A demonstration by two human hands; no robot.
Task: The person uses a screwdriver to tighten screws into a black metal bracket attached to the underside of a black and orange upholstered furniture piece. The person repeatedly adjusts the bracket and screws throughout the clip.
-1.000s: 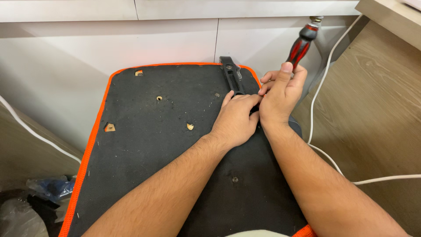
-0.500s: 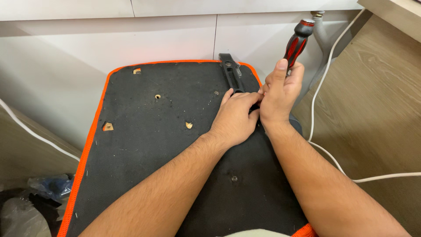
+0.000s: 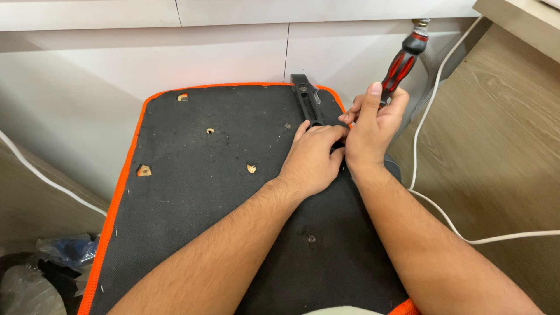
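Seat base (image 3: pixel 192 192) lies upside down across the person's lap area, black fabric underside up with orange piping round the edge, so the mounting holes face the camera and can be reached from above. Black bracket (image 3: pixel 307 99) sits flat along the far right edge of that underside, running away from the viewer, lined up over the holes on that side.

Right hand (image 3: pixel 373 125) is closed in a full grip round the lower part of a red-and-black screwdriver (image 3: pixel 402 61); thumb points up along the handle, handle tilts up and to the right, away from the body. Tip is hidden behind the hands, so I cannot tell whether it sits in a screw. The tilt looks like a working angle onto the near end of the bracket.

Left hand (image 3: pixel 312 157) is palm down on the fabric, fingers curled and bunched at the near end of the bracket, touching the right hand. It reads as pinning the bracket or a small fastener in place; nothing visible between the fingers, so a held part cannot be confirmed.

Open holes (image 3: pixel 210 130) show wood beneath the fabric. White cable (image 3: pixel 443 204) trails over the wooden floor (image 3: pixel 496 146) to the right, clear of the hands. Crumpled plastic bag (image 3: pixel 64 251) lies lower left
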